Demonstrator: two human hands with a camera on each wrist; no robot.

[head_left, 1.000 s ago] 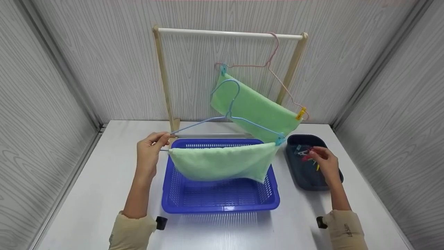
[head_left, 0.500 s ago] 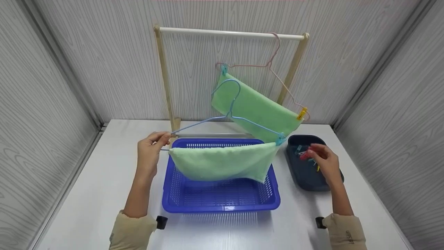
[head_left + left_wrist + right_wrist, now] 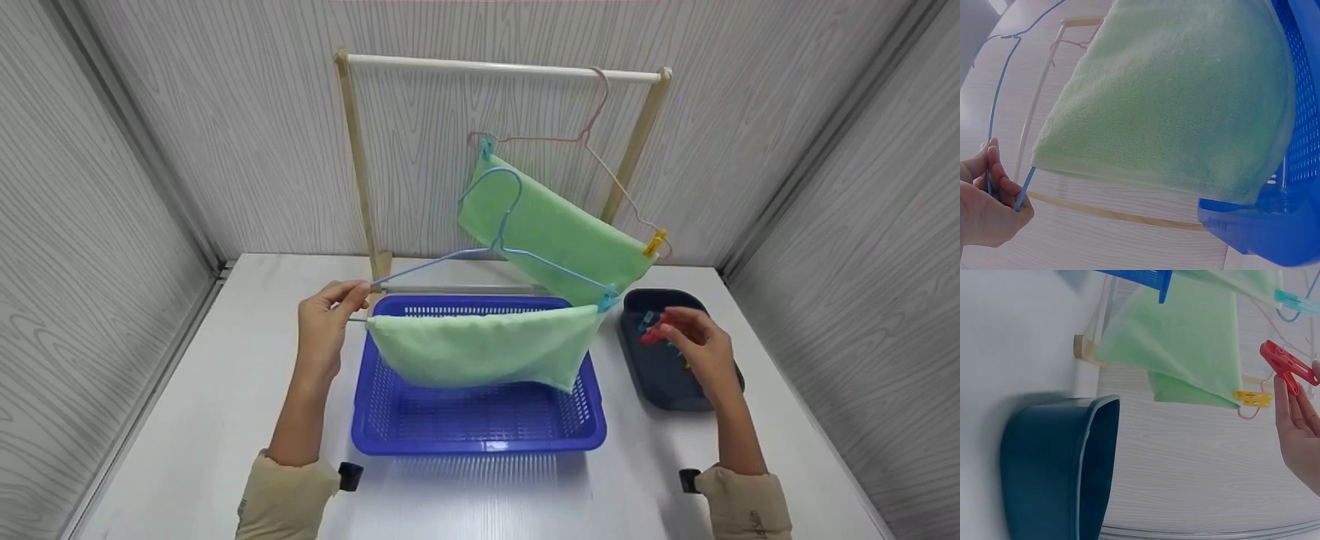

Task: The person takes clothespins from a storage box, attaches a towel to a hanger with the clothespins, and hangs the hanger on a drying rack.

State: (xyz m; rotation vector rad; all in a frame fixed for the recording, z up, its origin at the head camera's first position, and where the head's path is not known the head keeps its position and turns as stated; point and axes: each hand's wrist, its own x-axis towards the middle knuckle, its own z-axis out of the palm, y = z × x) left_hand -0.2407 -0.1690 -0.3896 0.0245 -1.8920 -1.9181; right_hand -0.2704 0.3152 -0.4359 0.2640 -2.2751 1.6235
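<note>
My left hand pinches the left end of a blue wire hanger, also seen in the left wrist view. Draped over the hanger's bottom bar is a light green towel, its right end clipped by a light blue clothespin. In my right hand is a red clothespin, pinched between thumb and fingers and held above the dark bin. Inside that bin lie a teal clothespin and others, partly hidden by the hand.
Below the towel stands a blue basket. Behind it, a rack with a white top bar carries a pink hanger. From this hanger a second green towel hangs aslant, held by a blue clothespin and a yellow clothespin.
The right hand has lifted the red clothespin slightly away from the other pins and shifted a little left. My left hand keeps its grip on the hanger, nearly still.
</note>
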